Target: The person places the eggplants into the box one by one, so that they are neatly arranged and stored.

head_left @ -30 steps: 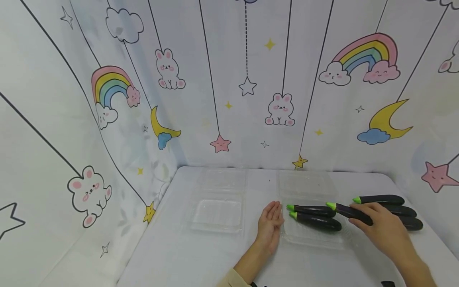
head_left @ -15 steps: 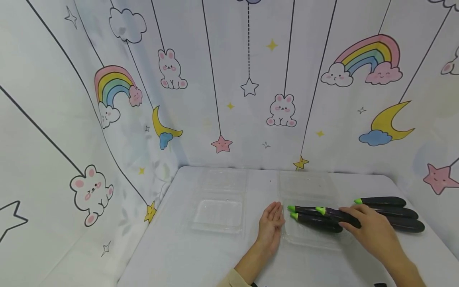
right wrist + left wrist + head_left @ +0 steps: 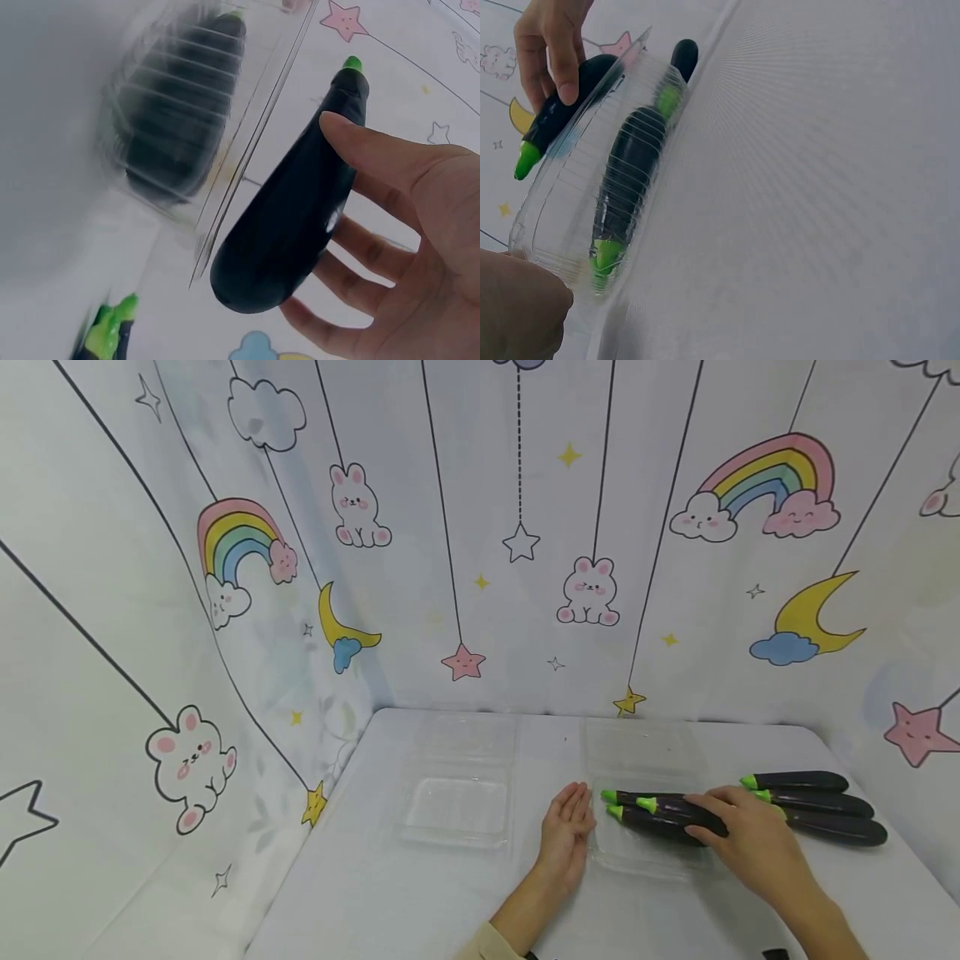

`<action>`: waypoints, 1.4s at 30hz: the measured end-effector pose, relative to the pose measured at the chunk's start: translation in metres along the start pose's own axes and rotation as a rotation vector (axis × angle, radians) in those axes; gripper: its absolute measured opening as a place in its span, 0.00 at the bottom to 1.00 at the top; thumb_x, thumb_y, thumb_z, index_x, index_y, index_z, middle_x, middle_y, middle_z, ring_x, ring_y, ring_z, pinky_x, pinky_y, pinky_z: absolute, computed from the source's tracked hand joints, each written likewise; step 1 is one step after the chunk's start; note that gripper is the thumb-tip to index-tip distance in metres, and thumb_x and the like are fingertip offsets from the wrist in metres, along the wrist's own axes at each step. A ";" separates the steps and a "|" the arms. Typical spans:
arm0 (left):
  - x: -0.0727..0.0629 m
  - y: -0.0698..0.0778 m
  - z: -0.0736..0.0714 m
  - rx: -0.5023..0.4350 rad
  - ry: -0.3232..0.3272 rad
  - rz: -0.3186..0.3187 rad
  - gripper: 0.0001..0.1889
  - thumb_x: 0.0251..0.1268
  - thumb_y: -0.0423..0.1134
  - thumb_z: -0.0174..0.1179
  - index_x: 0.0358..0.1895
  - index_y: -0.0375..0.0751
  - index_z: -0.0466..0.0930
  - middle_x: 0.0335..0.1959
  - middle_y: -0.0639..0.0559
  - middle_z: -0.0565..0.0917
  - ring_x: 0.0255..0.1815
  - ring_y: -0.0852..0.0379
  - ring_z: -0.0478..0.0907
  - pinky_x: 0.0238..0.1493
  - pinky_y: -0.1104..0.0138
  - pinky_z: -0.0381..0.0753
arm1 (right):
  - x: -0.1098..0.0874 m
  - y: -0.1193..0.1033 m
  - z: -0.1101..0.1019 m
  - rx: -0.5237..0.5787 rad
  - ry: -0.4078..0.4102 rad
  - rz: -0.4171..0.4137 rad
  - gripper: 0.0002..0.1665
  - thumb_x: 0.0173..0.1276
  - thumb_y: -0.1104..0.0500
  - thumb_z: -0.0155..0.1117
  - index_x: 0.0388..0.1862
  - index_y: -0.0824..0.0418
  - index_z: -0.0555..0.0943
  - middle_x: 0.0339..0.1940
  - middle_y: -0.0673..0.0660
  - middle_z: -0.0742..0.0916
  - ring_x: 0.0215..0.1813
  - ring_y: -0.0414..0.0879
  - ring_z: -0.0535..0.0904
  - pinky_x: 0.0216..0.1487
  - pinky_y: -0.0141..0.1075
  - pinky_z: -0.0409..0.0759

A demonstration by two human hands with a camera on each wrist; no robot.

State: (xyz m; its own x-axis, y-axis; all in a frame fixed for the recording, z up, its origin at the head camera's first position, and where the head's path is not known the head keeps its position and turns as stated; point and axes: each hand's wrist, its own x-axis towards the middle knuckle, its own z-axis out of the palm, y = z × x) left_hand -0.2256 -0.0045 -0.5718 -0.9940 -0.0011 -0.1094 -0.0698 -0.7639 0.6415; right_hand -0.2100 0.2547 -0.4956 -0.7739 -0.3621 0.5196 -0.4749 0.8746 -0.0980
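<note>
My right hand [image 3: 753,843] grips a dark eggplant [image 3: 686,812] with a green stem, thumb on one side and fingers on the other. The right wrist view shows this eggplant [image 3: 292,210] above the rim of a clear plastic clamshell container [image 3: 652,870]. Two eggplants lie inside the container, the nearer eggplant [image 3: 645,827] partly covered by the held one in the head view. My left hand [image 3: 564,839] stands on edge at the container's left side, fingers straight and right at its wall. In the left wrist view, the left hand [image 3: 521,307] shows only partly.
To the right lie three more eggplants, including a far eggplant [image 3: 802,781] and a near eggplant [image 3: 840,828]. A second clear container [image 3: 457,810] sits open on the left of the white table [image 3: 390,902]. A printed curtain [image 3: 420,568] borders the table.
My right hand has moved left with the eggplant, from the container's right side to over the two eggplants in it. My left hand stays in place.
</note>
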 end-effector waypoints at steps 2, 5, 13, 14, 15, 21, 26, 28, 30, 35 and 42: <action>0.000 0.000 0.000 0.001 0.007 0.000 0.36 0.60 0.10 0.48 0.75 0.26 0.60 0.77 0.32 0.65 0.82 0.39 0.59 0.80 0.56 0.62 | 0.002 -0.004 0.001 -0.007 -0.039 0.011 0.29 0.48 0.51 0.87 0.52 0.53 0.90 0.42 0.56 0.87 0.38 0.53 0.83 0.35 0.52 0.82; 0.000 -0.001 -0.001 0.000 0.008 0.002 0.36 0.59 0.10 0.49 0.75 0.26 0.60 0.77 0.31 0.65 0.81 0.40 0.60 0.80 0.55 0.62 | 0.004 -0.009 0.003 -0.015 -0.082 0.018 0.28 0.50 0.50 0.86 0.52 0.53 0.90 0.42 0.55 0.87 0.37 0.52 0.83 0.35 0.51 0.83; 0.001 -0.001 -0.002 0.006 -0.006 0.006 0.37 0.59 0.10 0.49 0.75 0.26 0.60 0.78 0.30 0.64 0.81 0.40 0.60 0.80 0.56 0.62 | 0.008 -0.019 0.008 -0.008 -0.155 0.044 0.27 0.53 0.50 0.85 0.53 0.53 0.90 0.43 0.55 0.87 0.40 0.54 0.84 0.44 0.60 0.80; 0.001 -0.001 -0.002 0.007 -0.007 0.005 0.37 0.59 0.10 0.49 0.75 0.26 0.59 0.78 0.31 0.64 0.81 0.40 0.60 0.80 0.56 0.63 | 0.008 -0.019 0.009 -0.008 -0.155 0.042 0.28 0.53 0.50 0.86 0.53 0.53 0.90 0.43 0.55 0.87 0.40 0.54 0.85 0.44 0.61 0.80; 0.001 -0.001 -0.002 0.007 -0.006 0.004 0.37 0.60 0.10 0.49 0.76 0.26 0.59 0.78 0.31 0.65 0.81 0.40 0.60 0.80 0.57 0.63 | 0.008 -0.020 0.011 -0.001 -0.154 0.041 0.28 0.52 0.50 0.86 0.53 0.53 0.90 0.43 0.54 0.87 0.41 0.54 0.85 0.45 0.61 0.79; 0.001 -0.001 -0.002 0.004 -0.008 0.002 0.36 0.61 0.10 0.48 0.76 0.25 0.58 0.78 0.32 0.65 0.82 0.40 0.59 0.80 0.55 0.61 | 0.005 -0.022 0.019 0.026 -0.088 -0.020 0.29 0.47 0.51 0.88 0.51 0.53 0.91 0.41 0.52 0.87 0.39 0.53 0.85 0.43 0.59 0.81; 0.002 -0.001 -0.001 0.002 -0.003 -0.001 0.36 0.61 0.10 0.48 0.76 0.25 0.59 0.78 0.31 0.64 0.82 0.39 0.59 0.81 0.55 0.61 | 0.005 -0.026 0.022 0.025 -0.152 -0.002 0.27 0.48 0.50 0.88 0.49 0.51 0.91 0.41 0.51 0.87 0.42 0.53 0.86 0.44 0.58 0.80; 0.002 -0.001 -0.001 0.002 -0.001 0.000 0.36 0.61 0.10 0.48 0.76 0.26 0.59 0.78 0.30 0.64 0.81 0.39 0.59 0.80 0.55 0.62 | 0.005 -0.028 0.023 0.019 -0.196 0.020 0.26 0.49 0.50 0.87 0.49 0.50 0.91 0.42 0.50 0.87 0.43 0.53 0.86 0.44 0.58 0.79; 0.002 -0.001 -0.002 0.006 -0.001 0.002 0.36 0.61 0.10 0.48 0.75 0.26 0.60 0.78 0.30 0.63 0.81 0.39 0.60 0.79 0.56 0.64 | 0.006 -0.029 0.025 0.014 -0.222 0.031 0.26 0.49 0.50 0.87 0.49 0.49 0.91 0.42 0.50 0.88 0.44 0.53 0.86 0.44 0.58 0.79; 0.003 -0.001 -0.002 0.006 0.003 0.002 0.35 0.61 0.10 0.48 0.75 0.26 0.61 0.78 0.30 0.63 0.81 0.40 0.61 0.78 0.58 0.66 | 0.005 -0.028 0.030 0.026 -0.253 0.033 0.25 0.49 0.49 0.87 0.48 0.49 0.91 0.41 0.49 0.88 0.45 0.53 0.86 0.46 0.59 0.80; 0.002 -0.001 -0.001 0.005 0.010 -0.002 0.35 0.61 0.10 0.47 0.75 0.25 0.60 0.78 0.30 0.64 0.81 0.39 0.60 0.80 0.56 0.63 | 0.001 -0.028 0.034 0.057 -0.290 0.029 0.25 0.50 0.47 0.86 0.48 0.48 0.91 0.42 0.47 0.88 0.43 0.52 0.86 0.45 0.56 0.82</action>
State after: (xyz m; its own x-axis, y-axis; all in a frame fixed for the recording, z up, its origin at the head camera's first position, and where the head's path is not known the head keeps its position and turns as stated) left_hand -0.2277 -0.0047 -0.5734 -0.9930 -0.0059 -0.1179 -0.0721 -0.7606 0.6452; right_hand -0.2119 0.2183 -0.5209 -0.8712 -0.4211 0.2523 -0.4670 0.8694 -0.1614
